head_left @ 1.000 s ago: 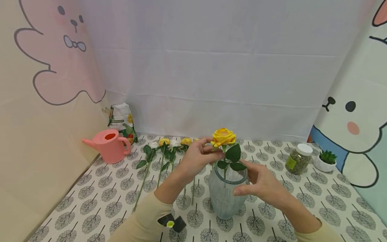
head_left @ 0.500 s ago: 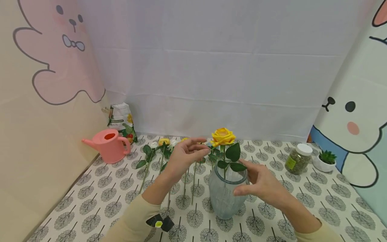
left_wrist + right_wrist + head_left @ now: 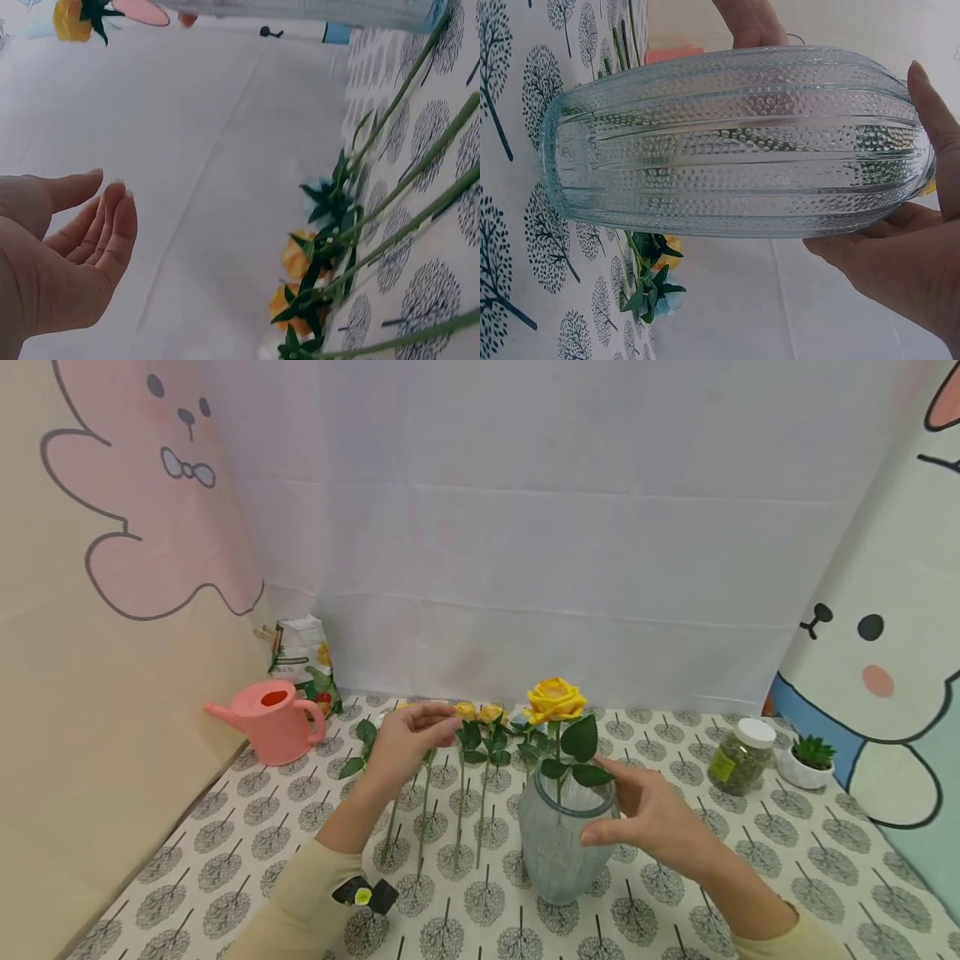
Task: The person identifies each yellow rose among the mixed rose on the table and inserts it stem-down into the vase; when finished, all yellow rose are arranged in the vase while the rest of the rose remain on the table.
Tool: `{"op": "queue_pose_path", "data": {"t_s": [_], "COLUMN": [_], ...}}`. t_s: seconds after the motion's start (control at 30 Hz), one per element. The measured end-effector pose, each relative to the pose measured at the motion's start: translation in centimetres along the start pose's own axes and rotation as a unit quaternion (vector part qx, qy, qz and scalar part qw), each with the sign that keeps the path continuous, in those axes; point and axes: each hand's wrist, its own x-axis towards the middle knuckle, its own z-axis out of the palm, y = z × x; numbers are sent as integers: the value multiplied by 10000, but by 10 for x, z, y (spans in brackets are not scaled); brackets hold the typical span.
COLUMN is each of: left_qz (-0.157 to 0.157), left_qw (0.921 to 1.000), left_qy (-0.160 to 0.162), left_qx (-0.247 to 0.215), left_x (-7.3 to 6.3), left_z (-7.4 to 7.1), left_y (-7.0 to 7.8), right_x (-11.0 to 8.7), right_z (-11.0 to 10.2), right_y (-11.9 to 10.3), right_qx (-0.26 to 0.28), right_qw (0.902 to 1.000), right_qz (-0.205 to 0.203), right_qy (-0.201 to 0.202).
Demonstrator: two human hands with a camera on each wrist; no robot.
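Observation:
A yellow rose [image 3: 555, 700] with green leaves stands in a ribbed clear glass vase [image 3: 558, 856]; through the glass its stem shows faintly. My right hand [image 3: 654, 820] holds the vase near its rim, thumb on the near side and fingers at the back. Left of the vase, my left hand [image 3: 408, 745] hovers over several flowers lying on the cloth. Its fingers are loosely bent with nothing between them, as the left wrist view of that hand [image 3: 82, 259] also shows. Among the lying flowers are yellow roses [image 3: 492, 715] and a pale blue one [image 3: 319, 201]. My left hand hides some heads.
A pink watering can [image 3: 277, 727] stands at the left, before a printed bag [image 3: 302, 652]. A lidded jar [image 3: 741, 758] and a potted succulent [image 3: 808, 760] are at the right. White fabric [image 3: 480, 568] hangs behind the tree-patterned tablecloth [image 3: 487, 902].
My left hand has let go of the yellow rose, which now stands alone in the vase. That hand has moved left over the lying flowers. The right hand and vase have stayed put.

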Motion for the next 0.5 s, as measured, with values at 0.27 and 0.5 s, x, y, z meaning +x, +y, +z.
{"op": "queue_pose_path", "data": {"t_s": [0.27,0.5], "left_qz": [-237,-564], "left_qw": [9829,9663], "left_qy": [1426,1833], "left_qx": [1139,1715], "left_x": [13,18], "left_z": [-48,-67], "left_y": [-21,-44], "right_x": [-1,-1], "right_z": [0,0], "right_y": [1,0], "right_qx": [-126,-112], "right_qw": [9999,9999], "right_qz": [90,-48], "right_qy": [31,26]}}
